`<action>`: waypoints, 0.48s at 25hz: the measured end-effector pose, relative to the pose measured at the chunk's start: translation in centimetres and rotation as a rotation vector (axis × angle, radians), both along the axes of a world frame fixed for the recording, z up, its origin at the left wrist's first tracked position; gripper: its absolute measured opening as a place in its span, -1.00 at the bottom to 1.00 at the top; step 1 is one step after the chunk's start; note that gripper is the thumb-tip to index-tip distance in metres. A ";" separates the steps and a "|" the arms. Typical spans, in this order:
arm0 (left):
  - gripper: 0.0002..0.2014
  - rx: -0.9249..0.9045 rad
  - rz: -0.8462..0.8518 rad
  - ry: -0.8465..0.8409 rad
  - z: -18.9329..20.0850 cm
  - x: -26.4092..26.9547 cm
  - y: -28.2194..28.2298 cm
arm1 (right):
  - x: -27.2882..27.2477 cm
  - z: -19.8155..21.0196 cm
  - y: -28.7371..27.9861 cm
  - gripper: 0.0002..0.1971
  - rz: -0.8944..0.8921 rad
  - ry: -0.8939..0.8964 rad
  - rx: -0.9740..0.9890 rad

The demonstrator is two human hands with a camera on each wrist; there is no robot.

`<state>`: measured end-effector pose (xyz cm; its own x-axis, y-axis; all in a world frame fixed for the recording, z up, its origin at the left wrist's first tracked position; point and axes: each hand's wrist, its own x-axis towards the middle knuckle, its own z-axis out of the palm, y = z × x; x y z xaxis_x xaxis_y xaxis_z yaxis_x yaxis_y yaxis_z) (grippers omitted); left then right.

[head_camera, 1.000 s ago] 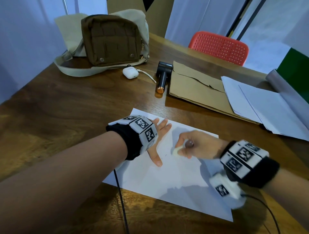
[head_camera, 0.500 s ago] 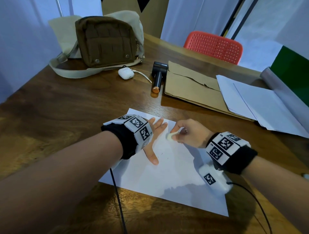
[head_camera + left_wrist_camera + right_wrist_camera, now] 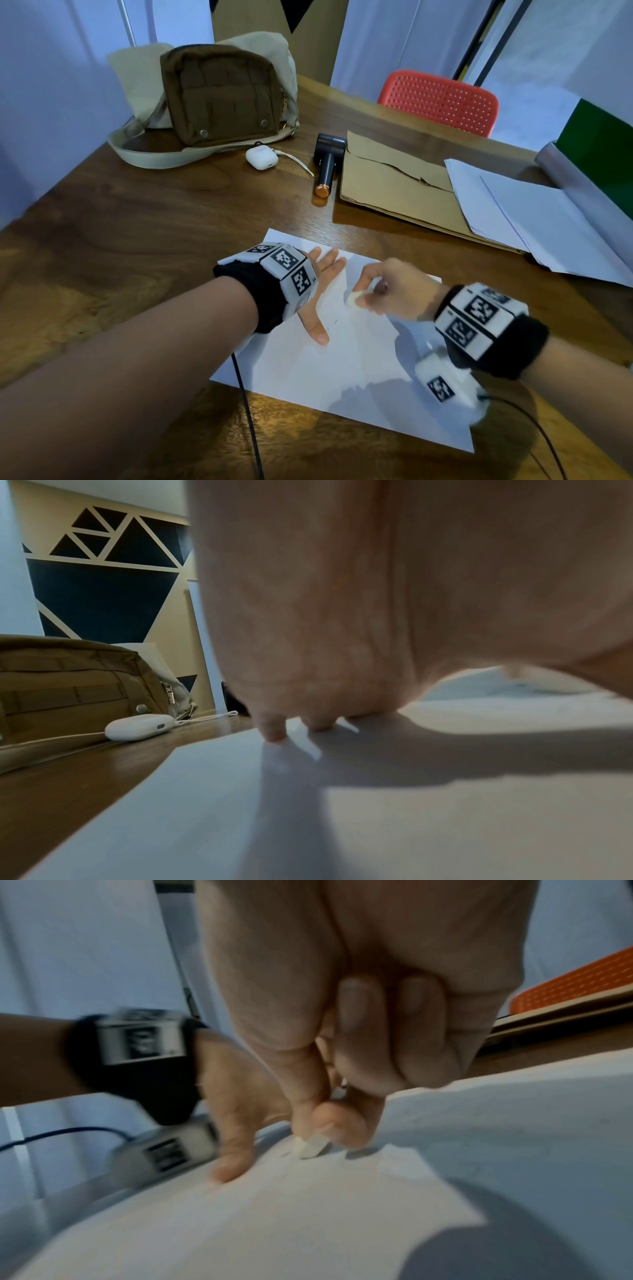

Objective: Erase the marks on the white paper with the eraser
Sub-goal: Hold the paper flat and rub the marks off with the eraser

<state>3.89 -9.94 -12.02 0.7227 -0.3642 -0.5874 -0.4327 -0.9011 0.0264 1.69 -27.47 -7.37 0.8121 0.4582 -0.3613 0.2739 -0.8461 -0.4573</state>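
Observation:
A white paper (image 3: 342,377) lies on the wooden table (image 3: 120,240) in front of me. My left hand (image 3: 322,284) lies flat on its upper left part, fingers straight, pressing it down; the left wrist view shows the fingertips (image 3: 274,729) on the sheet (image 3: 342,818). My right hand (image 3: 387,291) pinches a small white eraser (image 3: 352,297) between thumb and fingers, its tip on the paper just right of the left hand. The right wrist view shows the eraser (image 3: 311,1146) touching the paper (image 3: 308,1218). Faint short pencil marks (image 3: 334,323) remain near the left thumb.
A brown bag (image 3: 219,92) and a white earbud case (image 3: 262,157) sit at the far left. A black cylindrical device (image 3: 327,164), a brown envelope (image 3: 394,185) and loose sheets (image 3: 531,219) lie at the back right. A red chair (image 3: 442,99) stands behind the table.
My right hand with the eraser went up the sheet toward the left fingers, then came back down a little. The left hand has stayed flat on the paper.

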 end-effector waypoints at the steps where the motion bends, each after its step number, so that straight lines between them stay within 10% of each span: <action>1: 0.39 0.002 -0.004 0.002 0.1 0.0 0.0 | -1.2 0.1 -0.1 -0.86 0.054 0.047 -0.016; 12: 0.33 -0.014 -0.028 0.002 0.8 -0.7 -0.1 | -3.2 -1.3 1.1 -0.94 0.052 0.012 0.112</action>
